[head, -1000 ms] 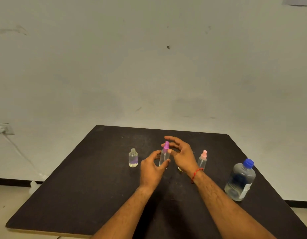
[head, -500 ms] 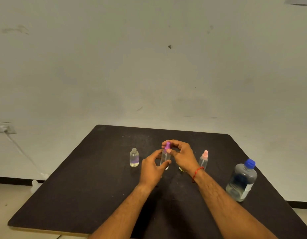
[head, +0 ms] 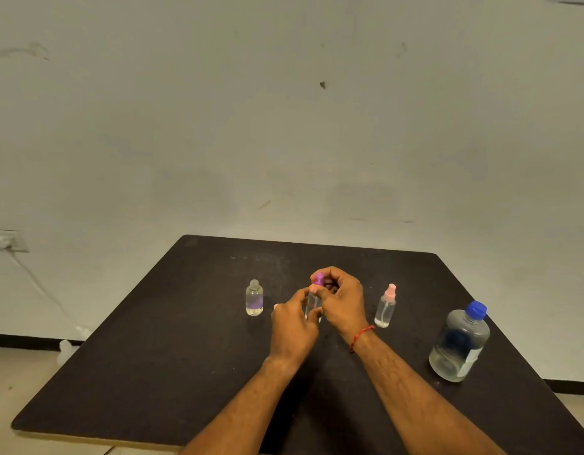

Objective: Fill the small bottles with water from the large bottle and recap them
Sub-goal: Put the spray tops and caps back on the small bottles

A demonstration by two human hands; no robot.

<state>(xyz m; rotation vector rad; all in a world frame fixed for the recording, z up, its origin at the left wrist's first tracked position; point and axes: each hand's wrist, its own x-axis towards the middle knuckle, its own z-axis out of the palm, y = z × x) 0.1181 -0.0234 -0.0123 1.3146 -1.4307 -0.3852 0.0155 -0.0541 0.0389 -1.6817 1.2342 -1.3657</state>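
We see on the dark flat table (head: 136, 372), left to right: stubby clear uncapped bottle (head: 254, 298), purple-topped spray bottle (head: 312, 305), pink-topped spray bottle (head: 386, 307), large blue-capped water bottle (head: 459, 348).

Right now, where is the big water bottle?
In the head view, the large bottle stands on the table, far right, past the pink spray bottle and nearer the person.
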